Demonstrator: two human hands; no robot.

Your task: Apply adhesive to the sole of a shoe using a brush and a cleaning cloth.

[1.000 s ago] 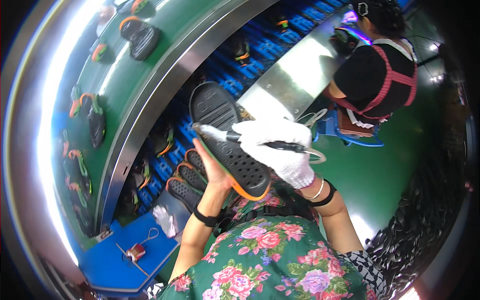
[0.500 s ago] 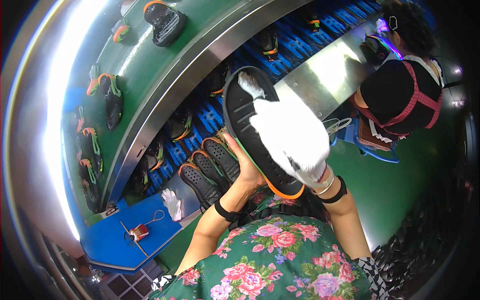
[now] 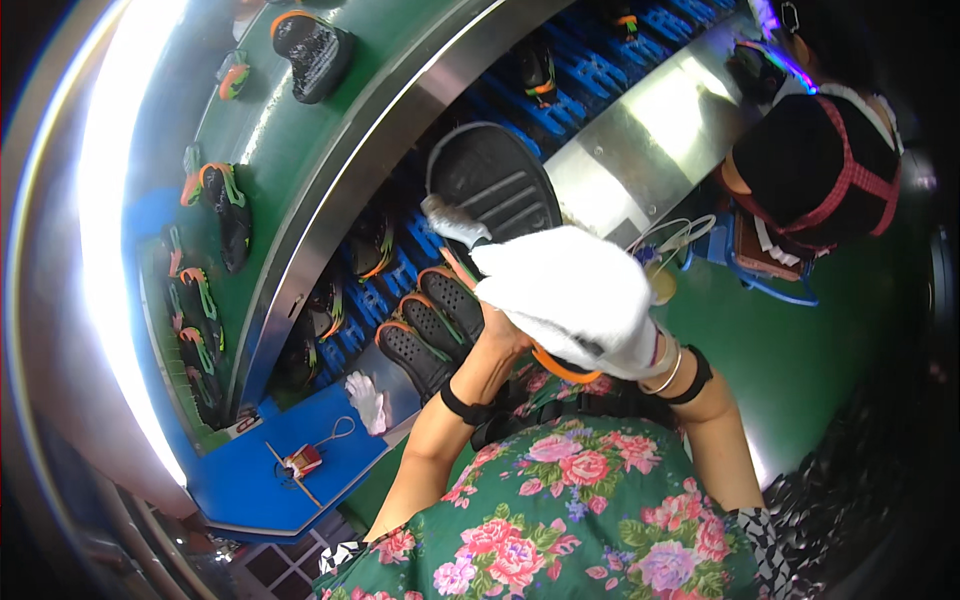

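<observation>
A black shoe sole (image 3: 500, 180) with an orange heel rim is held up in front of me, its toe end pointing away. My left hand (image 3: 502, 325) is bare and grips the sole along its left side; most of its fingers are hidden behind the sole and the glove. A white glove covers my right hand (image 3: 572, 295), whose fingers are closed on a brush (image 3: 452, 220). Pale, wet-looking bristles show past the glove, at the sole's left edge below the toe. The glove hides the sole's middle and most of the brush handle.
Black shoes (image 3: 412, 350) with orange rims stand beside a blue slatted conveyor (image 3: 365, 290). Shoe parts (image 3: 225, 215) lie on a green upper shelf. A blue table (image 3: 245, 490) bears a white glove (image 3: 366, 402) and a small red object (image 3: 302, 462). A co-worker (image 3: 815, 165) sits at right.
The brush has moved from inside the toe to the sole's left edge. My gloved right hand has shifted left and lower over the sole. My left hand keeps its hold.
</observation>
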